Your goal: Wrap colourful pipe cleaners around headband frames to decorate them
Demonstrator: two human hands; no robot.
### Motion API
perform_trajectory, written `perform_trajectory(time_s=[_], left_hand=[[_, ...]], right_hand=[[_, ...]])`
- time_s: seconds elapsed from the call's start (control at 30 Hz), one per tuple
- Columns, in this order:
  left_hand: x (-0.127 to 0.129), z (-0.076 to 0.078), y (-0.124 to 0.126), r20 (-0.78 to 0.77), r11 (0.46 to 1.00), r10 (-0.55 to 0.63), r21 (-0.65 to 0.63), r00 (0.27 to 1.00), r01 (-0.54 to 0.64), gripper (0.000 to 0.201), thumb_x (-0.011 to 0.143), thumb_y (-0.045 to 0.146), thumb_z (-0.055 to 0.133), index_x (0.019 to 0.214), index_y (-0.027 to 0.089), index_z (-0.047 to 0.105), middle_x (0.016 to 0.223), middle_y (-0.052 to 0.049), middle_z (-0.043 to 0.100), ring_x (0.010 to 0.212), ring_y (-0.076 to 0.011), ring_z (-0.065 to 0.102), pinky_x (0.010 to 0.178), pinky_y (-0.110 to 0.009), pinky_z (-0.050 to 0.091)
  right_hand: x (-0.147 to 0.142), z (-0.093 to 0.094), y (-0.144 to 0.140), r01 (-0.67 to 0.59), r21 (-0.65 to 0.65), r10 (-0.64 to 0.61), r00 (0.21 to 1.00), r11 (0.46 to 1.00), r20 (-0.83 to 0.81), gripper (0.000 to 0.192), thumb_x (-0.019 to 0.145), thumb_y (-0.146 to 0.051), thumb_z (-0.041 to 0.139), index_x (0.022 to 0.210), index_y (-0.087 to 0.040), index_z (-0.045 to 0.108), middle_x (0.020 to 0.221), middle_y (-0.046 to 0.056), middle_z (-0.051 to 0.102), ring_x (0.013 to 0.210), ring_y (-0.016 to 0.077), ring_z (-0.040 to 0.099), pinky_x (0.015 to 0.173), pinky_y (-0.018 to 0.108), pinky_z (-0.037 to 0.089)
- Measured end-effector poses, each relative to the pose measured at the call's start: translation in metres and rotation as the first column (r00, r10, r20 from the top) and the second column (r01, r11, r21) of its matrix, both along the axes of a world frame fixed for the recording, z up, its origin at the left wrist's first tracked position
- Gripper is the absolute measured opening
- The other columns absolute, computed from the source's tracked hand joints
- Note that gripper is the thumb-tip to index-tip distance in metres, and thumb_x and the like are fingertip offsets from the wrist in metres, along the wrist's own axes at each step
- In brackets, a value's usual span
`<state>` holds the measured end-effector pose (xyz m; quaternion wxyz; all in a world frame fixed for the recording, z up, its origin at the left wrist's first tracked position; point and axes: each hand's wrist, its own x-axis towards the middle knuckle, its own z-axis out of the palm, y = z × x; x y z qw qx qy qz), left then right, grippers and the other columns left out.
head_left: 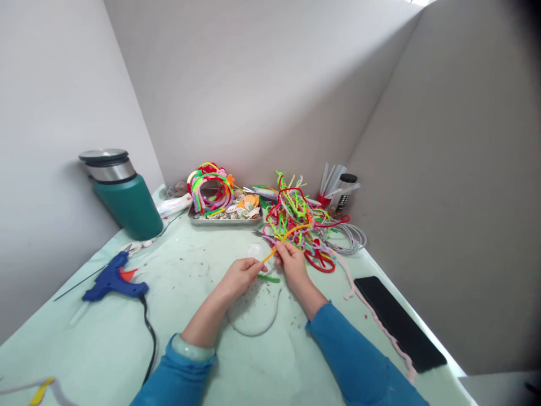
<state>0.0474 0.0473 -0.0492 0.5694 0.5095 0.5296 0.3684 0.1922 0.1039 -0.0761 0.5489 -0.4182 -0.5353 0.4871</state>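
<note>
An orange pipe cleaner [296,228] stretches between my two hands, its far end curving over the colourful heap. My left hand [242,277] pinches its near end. Further along, my right hand [291,262] has its fingers closed on the same pipe cleaner. Just below the hands lies a short green pipe cleaner piece [269,279]. A grey curved wire [253,335] rests on the cloth between my forearms. Behind my right hand is a tangled pile of pipe cleaners [291,208] in many colours. Scissors [261,233] poke out at the pile's left edge.
A metal tray [226,221] holds wrapped headbands [211,192] and small cut-out pieces. At left are a green bottle [127,203] and a blue glue gun [112,279] with its cord. To the right lie a black phone [399,321], a pink strand [380,327] and coiled wire [353,239].
</note>
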Motion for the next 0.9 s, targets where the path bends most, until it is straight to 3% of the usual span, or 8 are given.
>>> perform_trajectory(time_s=[0.1,0.23,0.33,0.57,0.77,0.9], left_hand=[[-0.001,-0.004,0.001,0.012,1.0,-0.017,0.021,1.0,0.016,0.034,0.074,0.044,0.049,0.08,0.012,0.059,0.039,0.009,0.03,0.033,-0.004,0.021,0.036,-0.02,0.013],[-0.001,-0.006,0.002,0.009,0.999,-0.018,0.041,1.0,0.017,0.032,0.074,0.043,0.048,0.079,0.012,0.058,0.038,0.008,0.035,0.032,-0.0044,0.023,0.035,-0.02,0.014],[0.0,-0.005,0.002,0.009,0.999,-0.01,0.045,1.0,0.009,0.034,0.074,0.045,0.049,0.077,0.013,0.056,0.038,0.008,0.036,0.031,-0.0041,0.023,0.034,-0.019,0.015],[0.0,-0.004,0.0,-0.009,0.999,-0.046,0.015,0.999,0.046,0.03,0.075,0.041,0.047,0.083,0.014,0.055,0.046,0.006,0.048,0.03,-0.0037,0.027,0.033,-0.018,0.018],[0.0,-0.012,0.004,0.003,0.999,-0.026,0.022,1.0,0.026,0.034,0.073,0.046,0.048,0.081,0.013,0.055,0.046,0.005,0.051,0.03,-0.0034,0.025,0.033,-0.019,0.019],[-0.001,-0.014,0.006,-0.032,0.998,0.052,0.042,0.998,-0.051,0.032,0.071,0.047,0.051,0.074,0.015,0.054,0.047,0.004,0.052,0.029,-0.0036,0.027,0.033,-0.02,0.018]], right_hand=[[0.001,0.001,0.001,0.017,-0.011,-0.017,1.0,1.0,-0.022,0.031,0.076,-0.046,0.055,0.063,-0.018,0.052,0.048,-0.005,0.044,0.043,0.0078,0.036,0.041,0.02,0.027],[0.0,-0.001,-0.002,-0.102,0.026,0.099,0.991,0.994,0.092,0.03,0.077,-0.047,0.054,0.069,-0.018,0.056,0.048,-0.005,0.045,0.044,0.0086,0.039,0.044,0.021,0.029],[-0.002,-0.003,-0.004,-0.171,0.041,0.16,0.969,0.984,0.19,0.033,0.075,-0.046,0.057,0.059,-0.018,0.051,0.048,-0.005,0.046,0.044,0.0083,0.038,0.043,0.021,0.029],[-0.001,-0.001,-0.003,-0.119,-0.001,0.119,0.988,0.993,0.095,0.033,0.077,-0.045,0.054,0.06,-0.018,0.05,0.047,-0.005,0.046,0.043,0.0084,0.039,0.044,0.021,0.029],[-0.004,-0.002,-0.006,-0.246,0.034,0.235,0.952,0.969,0.199,0.025,0.073,-0.039,0.06,0.064,-0.017,0.057,0.054,-0.003,0.052,0.049,0.0094,0.043,0.046,0.021,0.031],[-0.005,-0.003,-0.006,-0.204,0.045,0.19,0.96,0.978,0.208,0.025,0.074,-0.037,0.059,0.06,-0.017,0.056,0.051,-0.004,0.05,0.047,0.0088,0.042,0.045,0.021,0.03]])
